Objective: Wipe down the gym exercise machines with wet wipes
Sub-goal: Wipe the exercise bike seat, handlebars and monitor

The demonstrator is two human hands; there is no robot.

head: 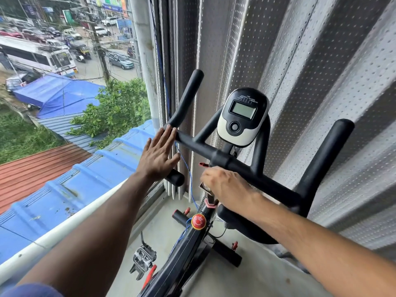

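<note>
A black exercise bike stands in front of me, with its handlebar [235,165] across the middle of the view and a white and black console [242,118] above it. My left hand [157,155] is flat, fingers straight, and its fingertips touch the bend of the left handlebar horn. My right hand [227,187] is blurred. It sits just under the bar's centre clamp, fingers curled over the top of the silver handlebar post [209,195]. No wipe shows in either hand. Lower down, a red knob [198,221] sits on the frame.
A big window [64,103] fills the left, close to the left handlebar horn. Folded perforated grey blinds [300,61] hang right behind the bike. A thin blue cable [188,174] dangles between them. A metal pedal [142,259] is at the bottom, over a grey floor [246,281].
</note>
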